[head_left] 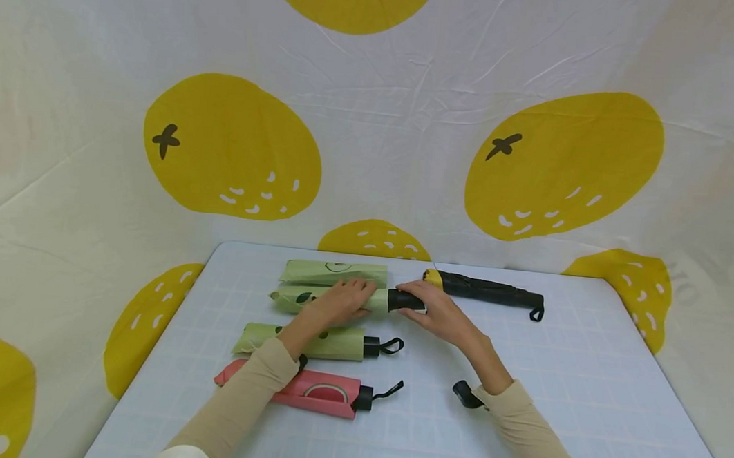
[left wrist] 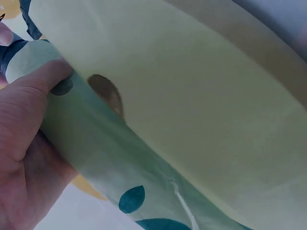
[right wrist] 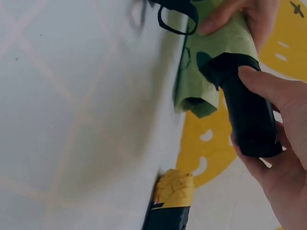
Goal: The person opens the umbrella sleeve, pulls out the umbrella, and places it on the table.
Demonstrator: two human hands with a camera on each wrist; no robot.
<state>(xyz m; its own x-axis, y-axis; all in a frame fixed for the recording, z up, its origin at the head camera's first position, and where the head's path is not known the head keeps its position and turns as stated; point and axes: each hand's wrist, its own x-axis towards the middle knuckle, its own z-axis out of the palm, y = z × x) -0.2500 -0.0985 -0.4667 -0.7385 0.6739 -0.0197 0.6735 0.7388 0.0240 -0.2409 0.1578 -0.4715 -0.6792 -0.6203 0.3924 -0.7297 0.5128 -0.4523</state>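
In the head view my left hand (head_left: 343, 301) grips the body of a folded pale green umbrella (head_left: 376, 301) with dark leaf-like spots. The right hand (head_left: 442, 314) holds the same umbrella by its black handle (head_left: 404, 301). From the right wrist, the thumb lies along that handle (right wrist: 254, 115) and the fingers wrap its underside. Up close in the left wrist view, the left thumb presses on the green cloth (left wrist: 96, 129). Just behind lies another folded green umbrella (head_left: 333, 273).
Nearer me lie a third green umbrella (head_left: 345, 345) with a strap and a pink umbrella (head_left: 299, 390), partly under my left forearm. A black umbrella with a yellow end (head_left: 494, 291) lies back right. A curved black piece (head_left: 465, 395) sits by my right sleeve, partly hidden.
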